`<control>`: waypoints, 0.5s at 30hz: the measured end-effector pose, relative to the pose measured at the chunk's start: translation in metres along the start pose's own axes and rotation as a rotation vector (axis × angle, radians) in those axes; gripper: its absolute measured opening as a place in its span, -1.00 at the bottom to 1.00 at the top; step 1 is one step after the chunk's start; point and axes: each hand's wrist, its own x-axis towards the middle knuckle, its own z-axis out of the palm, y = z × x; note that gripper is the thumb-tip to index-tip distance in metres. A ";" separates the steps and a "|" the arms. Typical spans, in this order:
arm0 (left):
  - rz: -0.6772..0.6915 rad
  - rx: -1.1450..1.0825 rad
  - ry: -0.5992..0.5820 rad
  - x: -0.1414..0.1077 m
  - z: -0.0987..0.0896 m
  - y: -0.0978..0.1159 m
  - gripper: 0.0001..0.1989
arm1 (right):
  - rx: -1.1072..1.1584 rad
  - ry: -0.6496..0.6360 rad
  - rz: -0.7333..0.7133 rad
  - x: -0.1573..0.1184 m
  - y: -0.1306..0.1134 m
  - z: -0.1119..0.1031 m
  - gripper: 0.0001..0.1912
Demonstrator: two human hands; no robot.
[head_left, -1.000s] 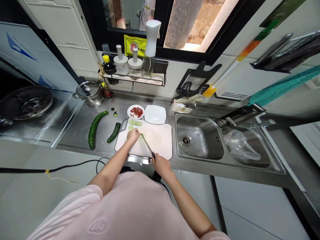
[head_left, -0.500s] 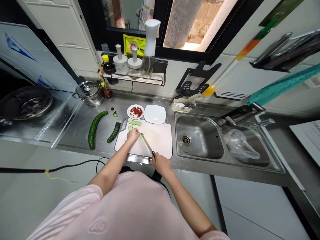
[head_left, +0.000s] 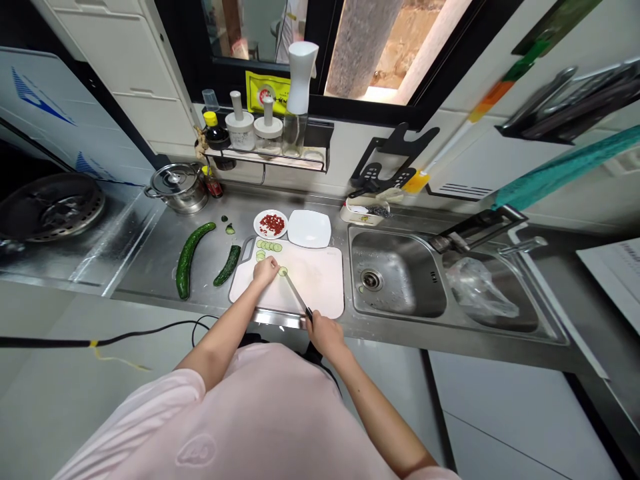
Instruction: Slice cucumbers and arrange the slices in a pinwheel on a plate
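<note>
My right hand (head_left: 326, 332) is wrapped round the black handle of a knife (head_left: 298, 295). The blade points up and left over the white cutting board (head_left: 320, 280), its tip at a round cucumber slice (head_left: 283, 271). Just left of that slice, my left hand (head_left: 267, 269) rests at the board with its fingers pinched together; whatever is between them is hidden. Several cut cucumber slices (head_left: 269, 245) lie in a row at the board's upper left, with a few more below them.
Left of the board lie a cut cucumber (head_left: 227, 265), a whole cucumber (head_left: 193, 260) and small green scraps (head_left: 229, 229). Behind it stand a plate of chopped red pieces (head_left: 271, 225) and a white plate (head_left: 309, 229). A sink (head_left: 400, 308) is at right, a lidded pot (head_left: 179, 188) at back left.
My right hand and the knife have shifted very slightly to the right. The knife tip stays at the slice, and my left hand holds its place.
</note>
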 end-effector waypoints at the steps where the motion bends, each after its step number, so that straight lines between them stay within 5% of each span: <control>1: -0.003 0.001 -0.001 0.000 0.000 0.000 -0.86 | 0.001 0.000 0.000 -0.001 0.000 0.000 -0.67; 15: 0.012 -0.010 0.005 -0.003 -0.003 0.002 -0.85 | 0.009 -0.001 -0.007 -0.010 0.007 0.004 -0.61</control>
